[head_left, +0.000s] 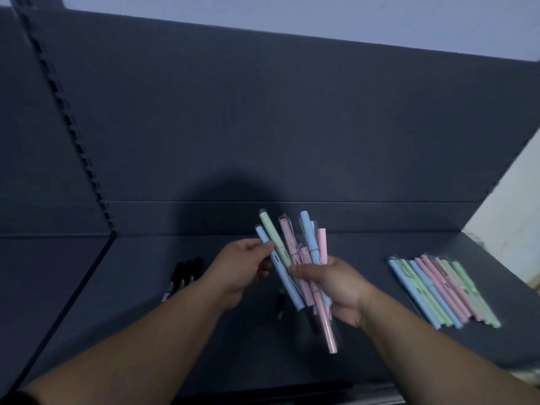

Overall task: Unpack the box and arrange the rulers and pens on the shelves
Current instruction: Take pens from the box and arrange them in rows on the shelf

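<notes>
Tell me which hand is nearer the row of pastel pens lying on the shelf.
Right. The right hand, gripping a bunch of pens, sits left of the row; the left hand is farther left, pinching a blue pen.

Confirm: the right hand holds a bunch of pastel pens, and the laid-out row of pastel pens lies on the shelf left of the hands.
Wrong side. In the head view the right hand holds the bunch of pastel pens, but the laid-out row lies on the shelf right of the hands.
</notes>
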A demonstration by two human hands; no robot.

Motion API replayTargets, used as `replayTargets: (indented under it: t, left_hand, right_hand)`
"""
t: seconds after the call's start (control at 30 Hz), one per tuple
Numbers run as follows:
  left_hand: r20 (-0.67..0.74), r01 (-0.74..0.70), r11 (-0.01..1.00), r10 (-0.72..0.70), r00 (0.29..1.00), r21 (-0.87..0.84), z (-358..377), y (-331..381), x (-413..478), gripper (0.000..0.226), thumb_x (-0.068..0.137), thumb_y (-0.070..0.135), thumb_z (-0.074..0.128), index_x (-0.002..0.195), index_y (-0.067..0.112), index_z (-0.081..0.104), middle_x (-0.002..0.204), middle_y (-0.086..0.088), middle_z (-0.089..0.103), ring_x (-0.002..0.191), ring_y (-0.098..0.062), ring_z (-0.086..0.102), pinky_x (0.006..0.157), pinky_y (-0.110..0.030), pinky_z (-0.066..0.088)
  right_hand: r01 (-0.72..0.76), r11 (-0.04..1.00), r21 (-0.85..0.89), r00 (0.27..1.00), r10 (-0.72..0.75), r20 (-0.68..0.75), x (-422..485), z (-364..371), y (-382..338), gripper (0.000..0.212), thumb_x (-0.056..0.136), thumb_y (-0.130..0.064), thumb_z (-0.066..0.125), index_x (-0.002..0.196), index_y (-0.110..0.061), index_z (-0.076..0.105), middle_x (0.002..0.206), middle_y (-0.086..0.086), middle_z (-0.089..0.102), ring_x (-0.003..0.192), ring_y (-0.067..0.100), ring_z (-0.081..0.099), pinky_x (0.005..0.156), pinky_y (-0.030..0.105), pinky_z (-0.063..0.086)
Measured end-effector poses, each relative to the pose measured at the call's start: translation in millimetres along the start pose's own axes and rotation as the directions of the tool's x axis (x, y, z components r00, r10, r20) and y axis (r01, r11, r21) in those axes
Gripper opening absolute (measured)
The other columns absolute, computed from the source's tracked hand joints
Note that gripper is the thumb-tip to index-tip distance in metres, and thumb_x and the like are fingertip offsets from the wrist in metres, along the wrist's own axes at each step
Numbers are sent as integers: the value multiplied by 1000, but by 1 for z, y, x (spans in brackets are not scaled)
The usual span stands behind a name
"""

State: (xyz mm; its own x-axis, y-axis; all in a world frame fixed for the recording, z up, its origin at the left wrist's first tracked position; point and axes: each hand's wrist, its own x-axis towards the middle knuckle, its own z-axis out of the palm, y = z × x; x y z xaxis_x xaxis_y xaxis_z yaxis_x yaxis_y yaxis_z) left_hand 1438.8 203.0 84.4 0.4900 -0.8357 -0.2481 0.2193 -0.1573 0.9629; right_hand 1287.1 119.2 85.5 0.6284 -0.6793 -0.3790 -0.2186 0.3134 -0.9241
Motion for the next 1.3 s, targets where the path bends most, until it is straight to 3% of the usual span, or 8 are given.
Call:
replayTargets:
  t: [0.3,0.43,0.5,0.67,0.83,1.0,1.13,1.3]
  left_hand:
    - [62,-5,995,12,998,-104,133,1,24,9,93,14,58,89,13,67,78,-1,69,69,-9,61,67,-22,51]
    - [79,5,998,0,997,-59,206,-4,31,8,92,12,59,93,12,67,84,-3,71,76,-12,64,70,-24,51]
    - [32,-6,1000,6,999,-4,235,-6,34,8,93,15,58,94,15,66,85,-4,68,73,-12,61,64,-23,52]
    - [-130,18,962,19,991,273,271,-21,41,8,96,23,55,97,19,62,78,-3,63,63,-15,57,56,-28,51]
    - [-222,159,939,-92,971,306,269,-33,37,7,96,31,55,91,26,58,84,-6,62,69,-17,58,56,-25,47]
    - [-265,-147,906,266,927,396,263,-28,41,8,93,25,60,90,24,67,70,4,57,62,-11,50,64,-28,45]
    - [-90,-312,664,498,863,680,260,-30,34,18,87,20,66,103,29,70,87,15,64,70,6,57,66,-3,40]
    - [259,-451,465,419,870,762,241,-65,27,27,82,3,70,103,19,73,110,15,55,99,9,56,93,-4,39]
  right_hand:
    - [13,996,-86,993,-23,-115,-17,-132,1,28,77,-15,79,102,-4,71,90,10,76,91,28,71,90,46,55]
    - [2,990,-138,992,-20,-124,-26,-205,-9,19,79,-12,77,95,-3,71,73,8,73,65,21,69,64,36,60]
    - [-1,986,-164,991,-22,-135,-31,-242,-16,17,80,-11,76,94,-3,71,75,12,73,65,22,70,66,41,61]
    - [3,910,-415,986,-71,-151,-38,-316,-33,17,82,-16,75,89,-5,64,73,9,69,55,13,65,46,21,52]
    - [-22,860,-510,990,-54,-133,-36,-332,-29,17,83,-18,74,86,-7,62,74,9,69,50,10,63,40,16,46]
    - [-40,869,-493,989,-38,-146,-29,-325,-17,18,80,-18,75,88,-6,65,81,16,73,71,28,72,60,32,60]
    - [-66,904,-421,985,-7,-170,-28,-314,-18,13,82,-11,72,85,0,65,68,13,66,46,17,62,43,19,49]
    - [-82,909,-409,981,1,-194,-25,-303,-21,23,82,-13,71,95,5,66,76,19,69,51,20,60,48,23,52]
